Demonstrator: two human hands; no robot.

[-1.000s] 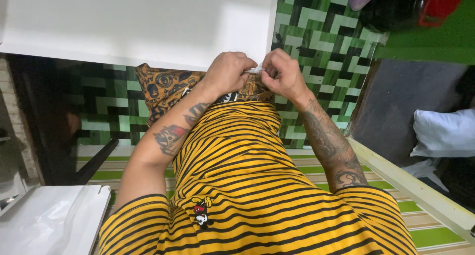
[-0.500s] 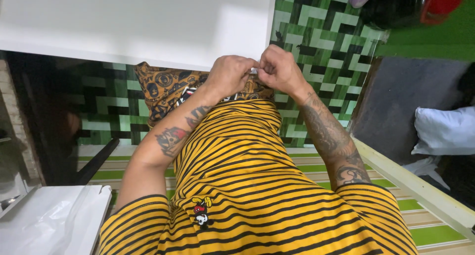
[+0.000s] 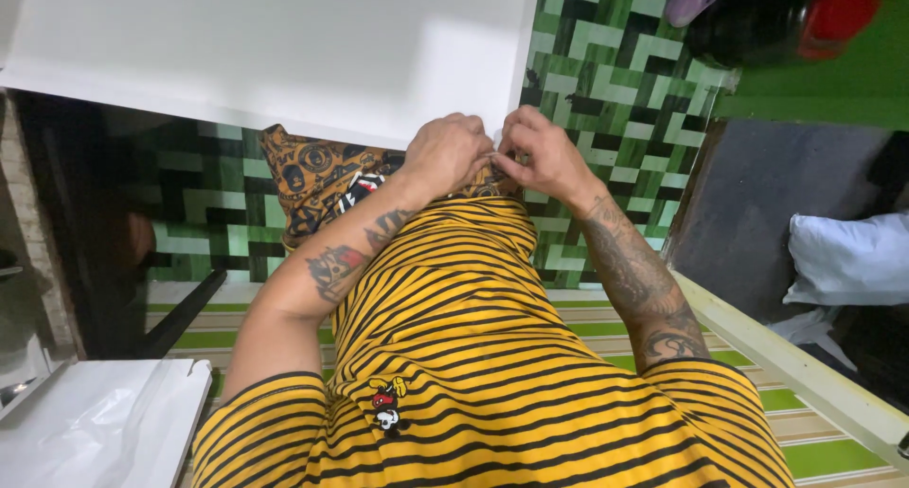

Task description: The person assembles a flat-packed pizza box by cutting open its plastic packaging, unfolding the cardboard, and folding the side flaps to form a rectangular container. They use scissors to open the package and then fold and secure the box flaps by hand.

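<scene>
Just below the edge of the white tabletop [image 3: 284,53], the left hand [image 3: 445,152] and right hand [image 3: 540,152] both pinch something too small to identify, probably light, beside soft, limp brown patterned cloth [image 3: 317,180], best gripped at its edge.

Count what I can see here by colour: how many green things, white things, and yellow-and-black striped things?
Green: 1, the green patterned floor.
White: 3, the white tabletop, the white plastic bag, the white pillow.
Yellow and black striped: 1, the striped shirt, below the left hand and right hand, which pinch something too small to tell.
Total: 5.
</scene>
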